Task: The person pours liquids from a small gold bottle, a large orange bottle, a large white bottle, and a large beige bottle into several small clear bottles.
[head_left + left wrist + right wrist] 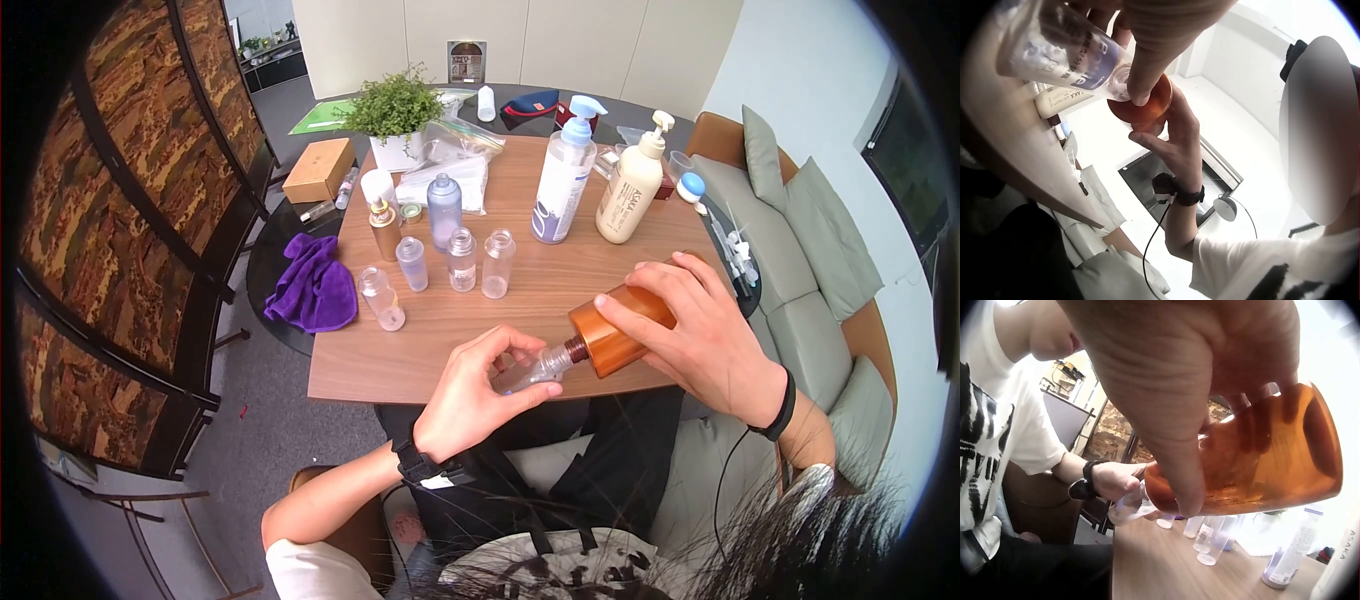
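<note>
Over the table's front edge, my left hand (470, 388) holds a small clear bottle (532, 374) tilted, fingers and thumb around it. In the left wrist view, blue-and-white print shows on this clear bottle (1054, 56). My right hand (700, 335) grips a larger translucent amber bottle (606, 346), tipped with its neck down to the left. The dark neck of the amber bottle meets the mouth of the clear one. Through the amber wall, the right wrist view shows fingers wrapped behind the bottle (1272, 465).
Several small clear bottles (496, 268) stand uncapped on the wooden table (560, 275), near a brown bottle (386, 236). Two tall pump bottles, one clear (563, 190) and one cream (630, 195), stand farther back. A purple cloth (312, 285), potted plant (395, 108) and cardboard box (320, 170) lie left.
</note>
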Demonstrator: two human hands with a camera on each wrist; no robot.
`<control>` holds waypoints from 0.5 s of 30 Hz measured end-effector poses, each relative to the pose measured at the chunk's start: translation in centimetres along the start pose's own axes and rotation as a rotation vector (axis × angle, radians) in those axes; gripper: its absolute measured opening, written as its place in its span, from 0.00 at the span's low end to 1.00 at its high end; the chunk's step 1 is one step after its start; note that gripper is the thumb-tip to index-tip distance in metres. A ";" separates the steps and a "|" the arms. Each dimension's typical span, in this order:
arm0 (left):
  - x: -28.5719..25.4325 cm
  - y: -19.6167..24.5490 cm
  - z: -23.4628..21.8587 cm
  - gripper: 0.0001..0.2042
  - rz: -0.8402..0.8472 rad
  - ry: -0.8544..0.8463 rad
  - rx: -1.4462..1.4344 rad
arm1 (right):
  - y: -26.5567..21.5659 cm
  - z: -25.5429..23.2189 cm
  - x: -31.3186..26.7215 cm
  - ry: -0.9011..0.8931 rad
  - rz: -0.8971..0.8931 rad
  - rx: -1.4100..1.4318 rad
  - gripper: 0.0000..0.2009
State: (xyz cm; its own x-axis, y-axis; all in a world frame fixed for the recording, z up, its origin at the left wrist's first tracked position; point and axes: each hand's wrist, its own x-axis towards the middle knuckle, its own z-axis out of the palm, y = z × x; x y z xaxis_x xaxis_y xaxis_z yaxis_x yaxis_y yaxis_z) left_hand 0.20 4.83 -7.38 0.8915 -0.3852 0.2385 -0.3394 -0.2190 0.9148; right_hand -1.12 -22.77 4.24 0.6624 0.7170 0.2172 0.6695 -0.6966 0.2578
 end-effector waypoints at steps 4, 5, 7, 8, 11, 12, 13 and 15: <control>0.1 0.0 -0.1 0.21 -0.003 -0.011 -0.006 | 0.0 -0.1 0.1 0.009 -0.020 -0.024 0.43; 0.1 -0.1 -0.1 0.21 0.001 -0.014 -0.012 | 0.0 -0.1 0.1 0.010 -0.025 -0.024 0.43; 0.1 -0.1 -0.1 0.21 0.030 -0.005 -0.023 | 0.1 -0.2 0.2 0.005 -0.023 0.015 0.41; 0.1 -0.1 -0.1 0.21 0.054 0.007 -0.029 | 0.2 -0.3 0.3 0.001 -0.017 0.053 0.40; 0.1 -0.1 -0.2 0.22 0.107 0.007 -0.023 | 0.9 0.0 0.2 0.006 0.009 0.221 0.39; 0.2 -0.2 -0.3 0.22 0.121 0.000 -0.017 | 1.1 0.4 0.1 0.010 0.018 0.286 0.40; 0.3 -0.4 -0.5 0.22 0.153 -0.023 -0.011 | 1.2 0.9 0.0 0.007 0.039 0.370 0.40; 0.7 -1.0 -0.8 0.23 0.216 -0.061 0.004 | 1.1 2.3 -0.3 0.000 0.071 0.537 0.39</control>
State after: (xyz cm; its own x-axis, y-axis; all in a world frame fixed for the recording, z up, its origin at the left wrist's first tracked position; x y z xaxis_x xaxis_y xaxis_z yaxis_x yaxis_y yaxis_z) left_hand 1.40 5.55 -7.87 0.7781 -0.4770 0.4087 -0.5221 -0.1294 0.8430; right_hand 0.19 -23.75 2.34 0.7122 0.6676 0.2169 0.7007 -0.6582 -0.2753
